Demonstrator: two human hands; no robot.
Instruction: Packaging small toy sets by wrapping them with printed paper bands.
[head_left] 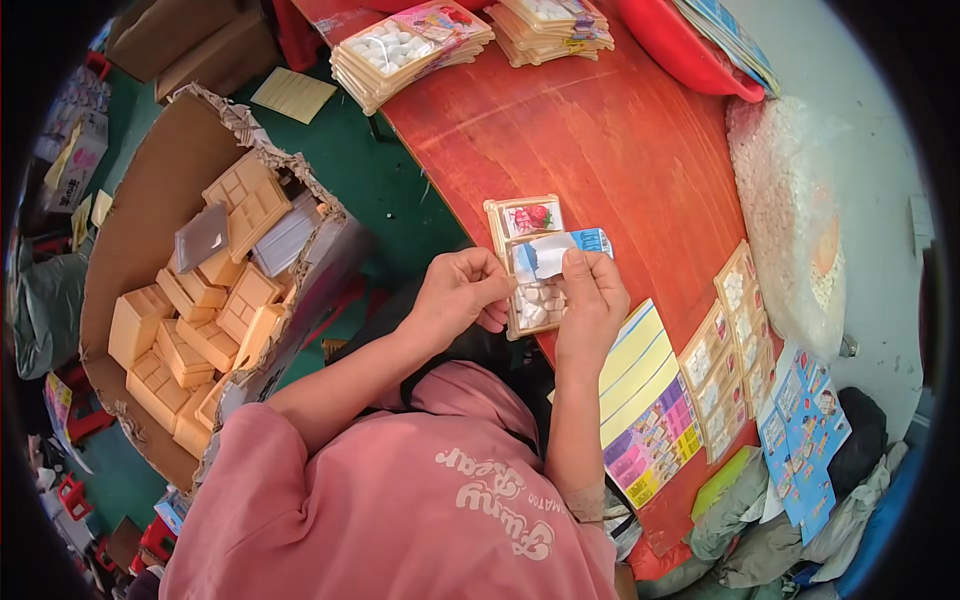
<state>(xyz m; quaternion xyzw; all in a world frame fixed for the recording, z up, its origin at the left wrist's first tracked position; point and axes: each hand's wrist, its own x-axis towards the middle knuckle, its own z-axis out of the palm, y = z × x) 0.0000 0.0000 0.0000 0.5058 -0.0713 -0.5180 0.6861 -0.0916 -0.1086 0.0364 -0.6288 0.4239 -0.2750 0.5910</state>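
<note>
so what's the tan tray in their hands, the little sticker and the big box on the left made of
The tan tray looks like moulded plastic: rigid, with formed compartments and a matte surface. The small blue-and-white sticker, pinched by the left hand and right hand, seems to be thin paper or film; it flexes. The big box is brown corrugated cardboard, its edges torn and ragged.
</note>
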